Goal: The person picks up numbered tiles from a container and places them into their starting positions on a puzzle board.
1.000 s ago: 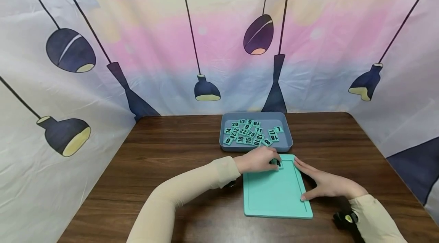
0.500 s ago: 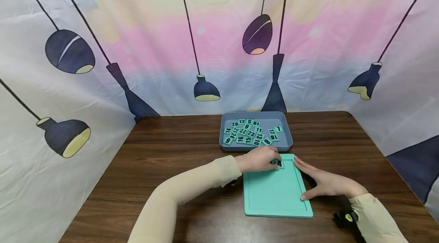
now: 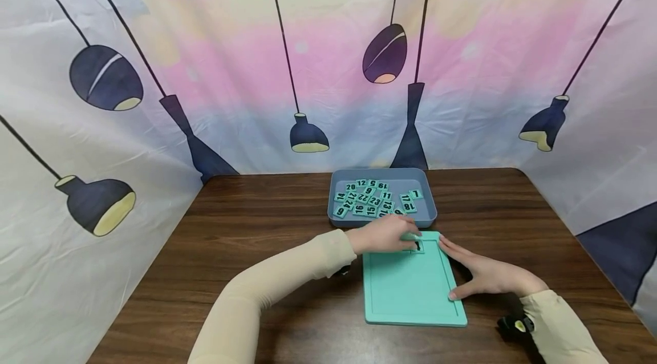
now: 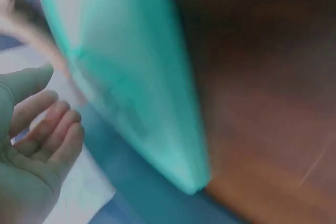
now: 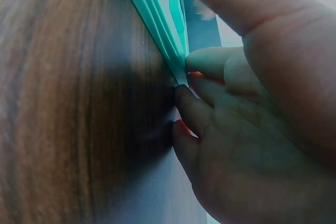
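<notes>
A mint-green framed board point(image 3: 410, 290) lies on the table. Near its far right corner sits a small number tile point(image 3: 418, 246), partly covered by my left hand point(image 3: 384, 234). That hand hovers close over the board's far edge. In the left wrist view its fingers point(image 4: 65, 145) are loosely bent with nothing between them, beside the blurred board point(image 4: 152, 51). My right hand point(image 3: 490, 277) is spread along the board's right side, thumb on the rim and fingertips at the far corner. The right wrist view has its fingers point(image 5: 197, 111) right at the board's edge.
Just behind the board stands a grey-blue tray point(image 3: 405, 178) holding several number tiles point(image 3: 374, 201). The brown wooden table point(image 3: 246, 227) meets a printed cloth backdrop point(image 3: 231, 96) at its far edge.
My left hand has let go of the tile marked 4, which stays on the board, and has shifted slightly away from it to the left. The right hand has kept its place.
</notes>
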Demonstrator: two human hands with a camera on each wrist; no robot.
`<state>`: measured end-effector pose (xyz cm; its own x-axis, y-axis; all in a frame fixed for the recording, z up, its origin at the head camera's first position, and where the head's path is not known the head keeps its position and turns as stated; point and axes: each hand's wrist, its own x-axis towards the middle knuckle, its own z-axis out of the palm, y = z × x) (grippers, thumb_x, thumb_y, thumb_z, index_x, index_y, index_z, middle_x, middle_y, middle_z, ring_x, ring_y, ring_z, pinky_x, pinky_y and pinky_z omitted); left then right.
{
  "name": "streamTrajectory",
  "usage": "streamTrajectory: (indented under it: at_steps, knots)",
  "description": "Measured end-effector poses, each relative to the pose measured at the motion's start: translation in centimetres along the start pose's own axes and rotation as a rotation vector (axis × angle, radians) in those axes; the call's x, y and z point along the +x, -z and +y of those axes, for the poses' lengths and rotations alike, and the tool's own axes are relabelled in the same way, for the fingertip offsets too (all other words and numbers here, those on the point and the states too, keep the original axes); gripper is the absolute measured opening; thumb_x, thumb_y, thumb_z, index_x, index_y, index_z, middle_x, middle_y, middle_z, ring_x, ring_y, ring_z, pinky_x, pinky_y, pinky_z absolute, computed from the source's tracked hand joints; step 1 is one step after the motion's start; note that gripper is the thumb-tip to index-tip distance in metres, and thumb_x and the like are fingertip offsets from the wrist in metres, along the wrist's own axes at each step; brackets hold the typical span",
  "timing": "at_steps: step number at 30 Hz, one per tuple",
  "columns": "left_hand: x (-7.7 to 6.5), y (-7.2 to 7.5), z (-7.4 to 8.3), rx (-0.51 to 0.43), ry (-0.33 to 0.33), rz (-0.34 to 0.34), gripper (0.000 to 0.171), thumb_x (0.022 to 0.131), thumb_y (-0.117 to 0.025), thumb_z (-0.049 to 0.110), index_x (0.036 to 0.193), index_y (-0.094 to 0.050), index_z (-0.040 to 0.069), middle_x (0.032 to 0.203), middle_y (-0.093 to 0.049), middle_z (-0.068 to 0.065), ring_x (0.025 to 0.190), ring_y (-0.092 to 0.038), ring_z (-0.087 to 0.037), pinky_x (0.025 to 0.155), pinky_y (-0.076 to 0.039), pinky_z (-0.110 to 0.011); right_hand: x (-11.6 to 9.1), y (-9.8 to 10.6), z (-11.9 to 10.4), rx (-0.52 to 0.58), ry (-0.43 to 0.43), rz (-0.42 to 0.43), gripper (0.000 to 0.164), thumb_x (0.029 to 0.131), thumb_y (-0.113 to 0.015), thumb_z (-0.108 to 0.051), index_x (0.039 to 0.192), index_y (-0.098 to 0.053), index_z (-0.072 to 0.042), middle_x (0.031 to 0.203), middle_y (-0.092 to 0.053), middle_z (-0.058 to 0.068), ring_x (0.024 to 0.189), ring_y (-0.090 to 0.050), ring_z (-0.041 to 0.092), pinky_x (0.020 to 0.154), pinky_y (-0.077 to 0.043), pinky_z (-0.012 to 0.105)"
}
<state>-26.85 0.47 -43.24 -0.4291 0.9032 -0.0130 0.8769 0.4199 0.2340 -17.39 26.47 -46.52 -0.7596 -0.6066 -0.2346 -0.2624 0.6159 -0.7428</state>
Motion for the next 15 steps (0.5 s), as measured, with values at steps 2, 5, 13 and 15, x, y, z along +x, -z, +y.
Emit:
streamTrajectory:
  at_steps: [2,5,13,15]
  knots:
    - [0.1,1.4,-0.7,-0.055,-0.013,0.02,0.034,0.1,-0.066,0.027,0.13,-0.069,0.01,0.122,-0.066,-0.003,0.111,-0.063,-0.012,0.091,-0.049,-0.018,0.0,0.0,-0.1,0.002,-0.001,-0.002,0.111,0.088,-0.079,-0.037,0.16,-0.005,0.002,0.164,0.007,0.028,0.146,0.0,0.057,0.107,-0.022,0.075]
    - [0.2,3.8,-2.0,-0.115,-0.002,0.071,0.033,0.1,-0.066,0.022,0.13,-0.068,0.008,0.126,-0.066,-0.006,0.114,-0.063,-0.017,0.094,-0.049,-0.022,0.0,0.1,-0.3,0.009,-0.002,-0.005,0.11,0.088,-0.08,-0.036,0.16,-0.006,0.002,0.164,0.007,0.028,0.146,0.0,0.057,0.107,-0.022,0.075]
    - [0.8,7.6,-6.9,-0.218,0.174,0.192,0.034,0.1,-0.066,0.018,0.132,-0.066,0.007,0.13,-0.065,-0.01,0.117,-0.061,-0.023,0.094,-0.05,-0.03,0.2,0.0,0.1,-0.011,-0.023,-0.003,0.11,0.087,-0.08,-0.038,0.162,-0.007,-0.004,0.166,0.006,0.023,0.148,-0.003,0.053,0.107,-0.027,0.07]
    - [0.9,8.1,-8.0,-0.247,0.212,0.209,0.035,0.1,-0.066,0.017,0.133,-0.065,0.007,0.13,-0.065,-0.01,0.118,-0.061,-0.022,0.096,-0.05,-0.031,0.2,-0.1,0.1,-0.019,-0.028,-0.002,0.11,0.087,-0.08,-0.039,0.162,-0.007,-0.005,0.166,0.005,0.023,0.148,-0.004,0.053,0.107,-0.028,0.069]
